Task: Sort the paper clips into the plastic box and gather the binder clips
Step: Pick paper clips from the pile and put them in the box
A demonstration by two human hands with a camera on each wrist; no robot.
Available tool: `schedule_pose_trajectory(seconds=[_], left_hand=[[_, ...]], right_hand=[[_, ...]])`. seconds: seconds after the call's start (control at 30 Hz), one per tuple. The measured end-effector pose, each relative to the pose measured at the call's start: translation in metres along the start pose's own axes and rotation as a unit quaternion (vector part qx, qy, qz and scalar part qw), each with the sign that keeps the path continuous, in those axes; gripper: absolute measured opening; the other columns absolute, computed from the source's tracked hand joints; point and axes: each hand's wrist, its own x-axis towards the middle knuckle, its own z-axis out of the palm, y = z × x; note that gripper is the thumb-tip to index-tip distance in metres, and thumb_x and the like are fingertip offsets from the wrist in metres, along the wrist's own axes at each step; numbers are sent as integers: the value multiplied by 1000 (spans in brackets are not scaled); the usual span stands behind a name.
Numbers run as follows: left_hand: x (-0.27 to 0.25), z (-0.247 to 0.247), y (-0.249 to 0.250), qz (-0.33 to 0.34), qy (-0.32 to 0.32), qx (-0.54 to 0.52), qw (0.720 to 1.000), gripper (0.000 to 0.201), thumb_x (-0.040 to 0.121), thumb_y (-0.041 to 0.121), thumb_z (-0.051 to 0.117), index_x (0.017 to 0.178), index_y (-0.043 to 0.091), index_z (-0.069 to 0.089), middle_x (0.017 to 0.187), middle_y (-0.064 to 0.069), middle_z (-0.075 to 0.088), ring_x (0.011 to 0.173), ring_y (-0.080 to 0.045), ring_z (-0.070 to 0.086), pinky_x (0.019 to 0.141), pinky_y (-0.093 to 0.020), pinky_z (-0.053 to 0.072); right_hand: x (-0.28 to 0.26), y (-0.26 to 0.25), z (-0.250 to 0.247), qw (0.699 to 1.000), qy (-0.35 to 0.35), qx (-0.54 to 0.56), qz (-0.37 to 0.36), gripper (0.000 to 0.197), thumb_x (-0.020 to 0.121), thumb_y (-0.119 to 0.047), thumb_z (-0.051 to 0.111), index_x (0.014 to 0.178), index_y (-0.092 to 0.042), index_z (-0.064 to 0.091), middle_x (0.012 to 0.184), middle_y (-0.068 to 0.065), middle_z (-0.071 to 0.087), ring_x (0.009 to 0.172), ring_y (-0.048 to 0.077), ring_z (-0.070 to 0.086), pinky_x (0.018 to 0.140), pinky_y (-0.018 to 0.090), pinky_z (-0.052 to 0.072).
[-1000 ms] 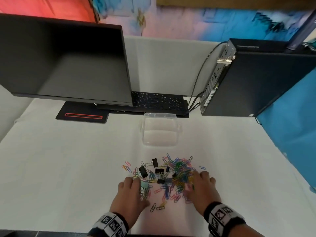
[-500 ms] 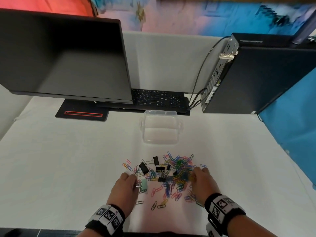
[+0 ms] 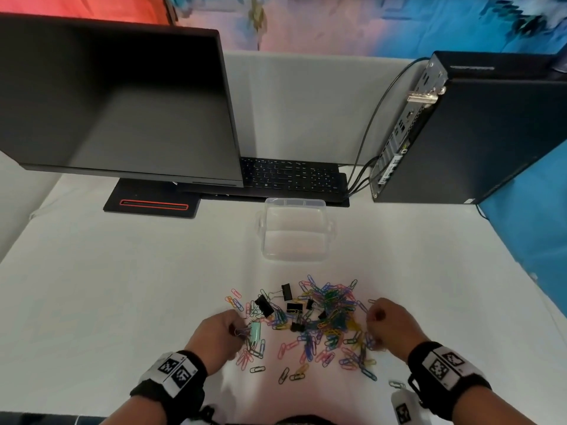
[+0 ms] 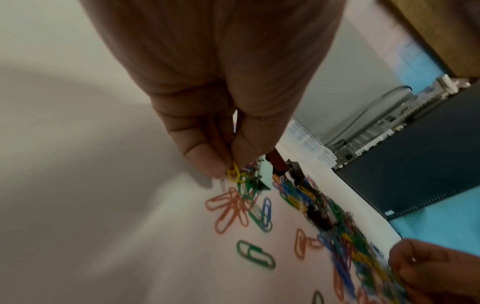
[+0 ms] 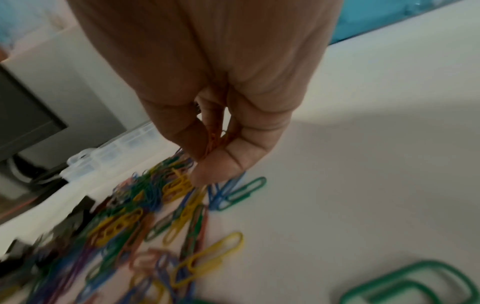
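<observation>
A heap of coloured paper clips lies on the white table, with several black binder clips and a pale green one mixed in. Behind the heap stands the clear plastic box, with nothing in it. My left hand is at the heap's left edge, its fingertips pinching a small bunch of paper clips. My right hand is at the heap's right edge, fingers curled round several paper clips.
A monitor on its stand fills the back left, a keyboard lies behind the box, and a black computer case with cables stands at the back right. A blue wall borders the table's right edge.
Both hands went from lying flat on the heap to curling their fingers round paper clips and pulling slightly outward. A few clips were dragged toward me.
</observation>
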Motion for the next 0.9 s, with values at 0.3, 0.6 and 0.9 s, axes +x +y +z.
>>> schedule_pose_trajectory(seconds=[0.3, 0.6, 0.9], left_hand=[[-4, -34, 7, -41, -88, -72, 993, 11, 73, -3, 59, 74, 7, 64, 65, -10, 67, 59, -22, 68, 56, -35, 58], [29, -75, 56, 3, -63, -126, 990, 16, 70, -5, 64, 69, 11, 65, 74, -13, 69, 65, -22, 64, 56, -33, 55], [100, -63, 150, 92, -13, -155, 984, 19, 79, -6, 64, 82, 13, 67, 73, -5, 62, 62, -14, 62, 60, -30, 58]], right_hand=[[-1, -42, -22, 968, -153, 193, 46, 12, 79, 14, 60, 83, 3, 57, 65, 17, 52, 54, 26, 51, 56, 36, 49], [57, -155, 1, 974, -153, 162, -51, 12, 79, 9, 61, 85, -1, 59, 73, 20, 61, 57, 24, 57, 58, 35, 55], [84, -192, 5, 987, -112, 82, -82, 21, 83, -4, 67, 103, -8, 60, 85, 16, 65, 71, 24, 63, 71, 42, 61]])
